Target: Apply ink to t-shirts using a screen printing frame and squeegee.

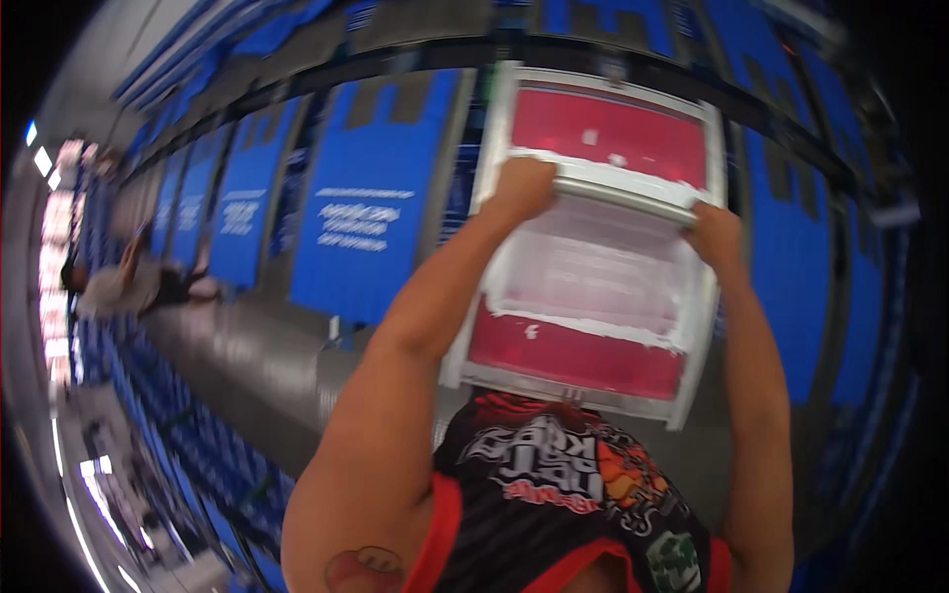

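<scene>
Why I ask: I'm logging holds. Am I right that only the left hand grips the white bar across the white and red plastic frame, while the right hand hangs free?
Not quite. In the head view both hands have a grip on the white bar across the white and red frame: the left hand near its left end, the right hand near its right end.

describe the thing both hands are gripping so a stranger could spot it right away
Against the row of tall blue panels, look at centre right. There the left hand and right hand grip the crossbar of a white plastic frame. Unlike anything nearby, it has red panels above and below.
</scene>
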Demonstrator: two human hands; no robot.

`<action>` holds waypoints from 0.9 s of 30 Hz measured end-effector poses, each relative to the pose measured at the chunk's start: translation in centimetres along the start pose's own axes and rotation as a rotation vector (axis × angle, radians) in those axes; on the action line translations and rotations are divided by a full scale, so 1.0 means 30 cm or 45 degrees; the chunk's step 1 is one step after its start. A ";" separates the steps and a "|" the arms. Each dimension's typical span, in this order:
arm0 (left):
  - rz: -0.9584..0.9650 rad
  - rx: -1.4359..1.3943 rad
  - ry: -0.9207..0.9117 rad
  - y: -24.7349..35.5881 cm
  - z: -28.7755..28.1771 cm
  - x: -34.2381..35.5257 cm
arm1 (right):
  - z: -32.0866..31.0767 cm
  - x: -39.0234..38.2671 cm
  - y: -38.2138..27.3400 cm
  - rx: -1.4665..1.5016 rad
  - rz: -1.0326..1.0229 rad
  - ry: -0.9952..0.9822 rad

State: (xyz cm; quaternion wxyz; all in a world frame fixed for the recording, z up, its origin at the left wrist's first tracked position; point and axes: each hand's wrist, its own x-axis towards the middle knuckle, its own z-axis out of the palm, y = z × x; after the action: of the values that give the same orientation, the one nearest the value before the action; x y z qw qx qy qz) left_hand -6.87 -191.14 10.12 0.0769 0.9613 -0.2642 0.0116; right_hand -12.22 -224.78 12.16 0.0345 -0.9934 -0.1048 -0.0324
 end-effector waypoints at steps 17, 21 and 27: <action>-0.220 -0.034 -0.434 -0.054 -0.141 0.139 | -0.049 0.281 0.017 -0.133 -0.007 -0.473; -0.207 0.144 -0.301 0.143 -0.156 0.250 | -0.066 0.252 0.043 0.007 0.142 -0.310; 0.131 -0.427 -0.420 0.171 -0.097 0.389 | -0.155 -0.165 -0.236 0.735 0.347 -0.047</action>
State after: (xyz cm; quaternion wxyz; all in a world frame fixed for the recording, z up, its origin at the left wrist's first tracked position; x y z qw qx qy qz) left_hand 0.60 -200.95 14.46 0.1905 0.9093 -0.3201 -0.1856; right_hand -18.80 -219.23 16.89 0.3169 -0.9479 0.0236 0.0215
